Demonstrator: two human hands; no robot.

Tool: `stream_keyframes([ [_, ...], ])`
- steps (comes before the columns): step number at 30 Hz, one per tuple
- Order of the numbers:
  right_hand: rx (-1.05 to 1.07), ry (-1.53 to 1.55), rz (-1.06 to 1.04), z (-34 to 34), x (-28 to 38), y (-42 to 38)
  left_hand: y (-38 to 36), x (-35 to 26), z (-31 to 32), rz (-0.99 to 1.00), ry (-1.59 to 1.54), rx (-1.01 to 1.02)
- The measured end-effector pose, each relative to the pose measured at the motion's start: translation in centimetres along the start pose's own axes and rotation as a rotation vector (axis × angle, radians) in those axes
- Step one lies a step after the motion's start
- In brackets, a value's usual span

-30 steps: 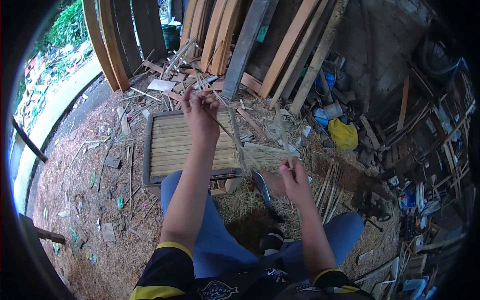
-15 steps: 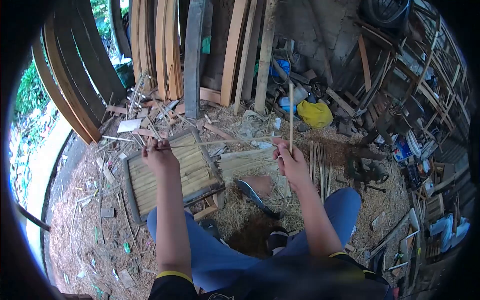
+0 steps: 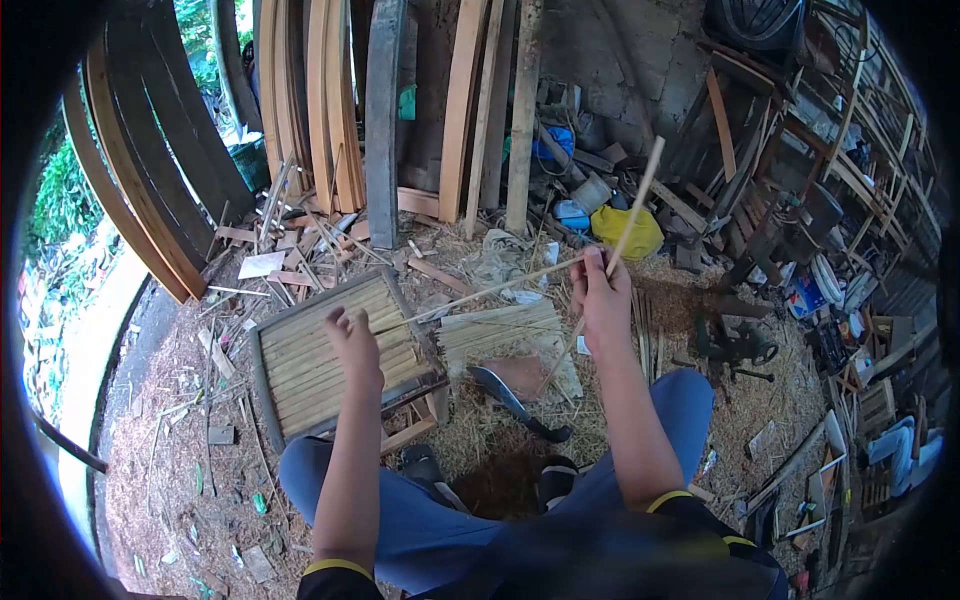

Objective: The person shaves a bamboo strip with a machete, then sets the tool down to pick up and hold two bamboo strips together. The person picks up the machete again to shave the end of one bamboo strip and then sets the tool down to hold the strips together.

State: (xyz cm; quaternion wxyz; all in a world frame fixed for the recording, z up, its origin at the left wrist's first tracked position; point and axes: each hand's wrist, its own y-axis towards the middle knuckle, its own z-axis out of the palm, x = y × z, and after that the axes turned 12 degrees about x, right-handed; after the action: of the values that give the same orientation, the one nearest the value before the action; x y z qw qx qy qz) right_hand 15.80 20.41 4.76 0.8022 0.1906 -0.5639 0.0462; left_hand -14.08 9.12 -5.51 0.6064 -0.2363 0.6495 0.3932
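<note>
My right hand (image 3: 604, 305) is closed around two slender bamboo strips. One pale strip (image 3: 637, 205) slants up and to the right from the fingers. The other, a thin strip (image 3: 490, 291), stretches left toward my left hand (image 3: 354, 350). That hand is open, its fingers spread and slightly curled beside the strip's far end. Beneath it is a low bench with a bamboo-slat top (image 3: 300, 375) and a dark frame. Between my feet and the bench lies a machete (image 3: 508, 398) with a dark curved blade, next to a reddish-brown flat piece (image 3: 520, 376).
Several planks (image 3: 335, 110) lean upright at the back. A yellow bag (image 3: 627, 233) lies among scrap at the back right. A bundle of thin strips (image 3: 648, 330) rests right of my right hand, near a dark metal vise-like tool (image 3: 735, 340). Shavings cover the ground.
My left hand has let go of the thin strip's end and moved right and down. My right hand has risen slightly to the right, tilting the pale strip rightward.
</note>
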Motion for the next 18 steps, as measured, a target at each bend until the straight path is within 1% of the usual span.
stream_keyframes([
  [1, 0.042, -0.032, -0.026, 0.0, 0.3, -0.1, -0.5, -0.1, 0.2, 0.200, 0.199, 0.034],
  [2, -0.002, 0.023, -0.015, 0.2, 0.4, -0.3, -1.5, -0.2, -0.4, 0.251, 0.542, 0.152],
  [5, -0.090, 0.074, 0.009, -1.1, 0.8, 0.1, -4.7, -2.9, 1.7, 0.207, 1.186, 0.143],
  [6, -0.104, 0.055, 0.013, -1.2, 0.8, 0.3, -6.0, -4.7, 1.8, 0.299, 1.273, 0.167],
  [9, 0.036, -0.134, 0.014, -1.3, 1.0, -0.3, -6.4, -4.9, 2.5, 0.403, 0.994, 0.463],
  [12, 0.148, -0.290, 0.058, 0.0, 0.4, -1.1, -7.9, -6.0, 4.4, 0.393, 0.457, 0.710],
  [15, 0.226, -0.321, 0.007, 1.5, -1.2, -1.7, -9.7, -6.0, 6.2, 0.525, 0.356, 0.805],
  [18, 0.294, -0.379, -0.050, 2.3, -1.3, -1.9, -10.5, -5.6, 7.8, 0.133, 0.113, 1.012],
])
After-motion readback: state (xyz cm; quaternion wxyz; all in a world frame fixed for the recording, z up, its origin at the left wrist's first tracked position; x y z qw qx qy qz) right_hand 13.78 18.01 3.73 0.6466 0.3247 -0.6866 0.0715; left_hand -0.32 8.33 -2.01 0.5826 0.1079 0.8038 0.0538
